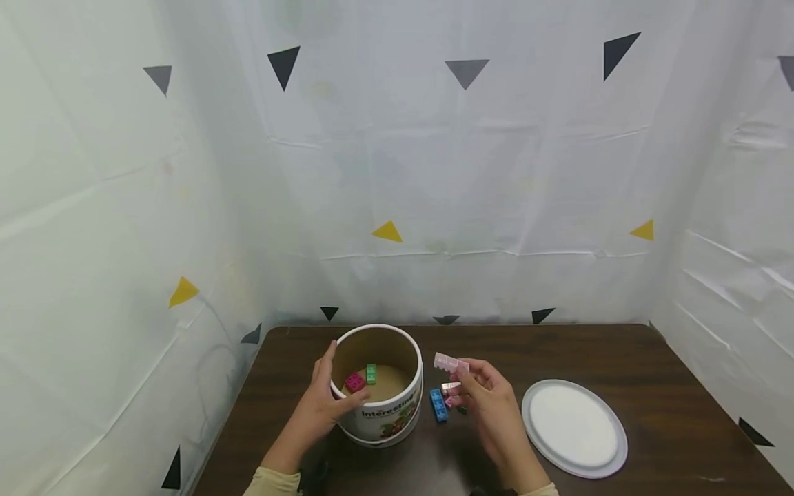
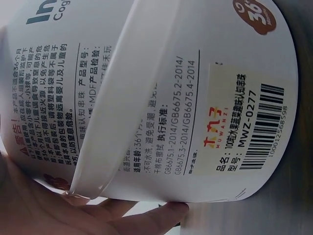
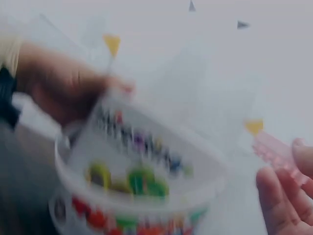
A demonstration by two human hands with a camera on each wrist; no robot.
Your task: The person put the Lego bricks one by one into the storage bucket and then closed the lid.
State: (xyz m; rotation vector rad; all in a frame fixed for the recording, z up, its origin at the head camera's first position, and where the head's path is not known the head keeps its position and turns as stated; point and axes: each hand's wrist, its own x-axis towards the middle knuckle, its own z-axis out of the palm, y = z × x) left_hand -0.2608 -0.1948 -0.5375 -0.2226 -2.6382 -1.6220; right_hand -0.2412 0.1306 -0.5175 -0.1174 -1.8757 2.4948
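Note:
A white bucket (image 1: 387, 421) with printed fruit stands upright on the table. My left hand (image 1: 319, 403) holds it at the left of its rim, thumb across the front edge; in the left wrist view, fingers (image 2: 151, 220) lie along its labelled wall. Inside are a magenta building block (image 1: 355, 383) and a green building block (image 1: 371, 374). Right of the bucket, my right hand (image 1: 493, 399) pinches a light pink building block (image 1: 448, 363) above the table; the right wrist view shows its studded edge. Beneath that hand lie a blue building block (image 1: 438, 405) and pink blocks (image 1: 452, 390), partly hidden.
A round white lid (image 1: 577, 426) lies on the dark wooden table (image 1: 657, 386) to the right of my right hand. White sheeting (image 1: 434, 186) with black, grey and yellow triangles stands behind the table and along both sides.

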